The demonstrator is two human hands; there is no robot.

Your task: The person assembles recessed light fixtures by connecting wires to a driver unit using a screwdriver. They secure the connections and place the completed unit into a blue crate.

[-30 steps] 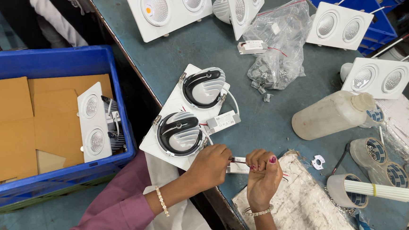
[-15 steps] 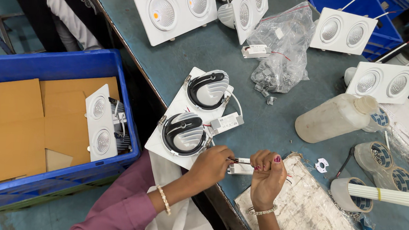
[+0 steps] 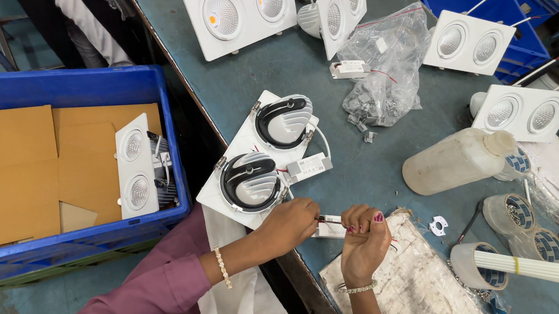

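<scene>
Hands meet at the table edge: my left hand pinches thin red wires, my right hand is fisted around them beside a small white driver box. I judge wires light, limp and easily kinked; hold near the box. An upturned twin downlight lies just beyond.

Left hand and right hand meet knuckle to knuckle, fingers curled closed, wrists bent inward.
</scene>
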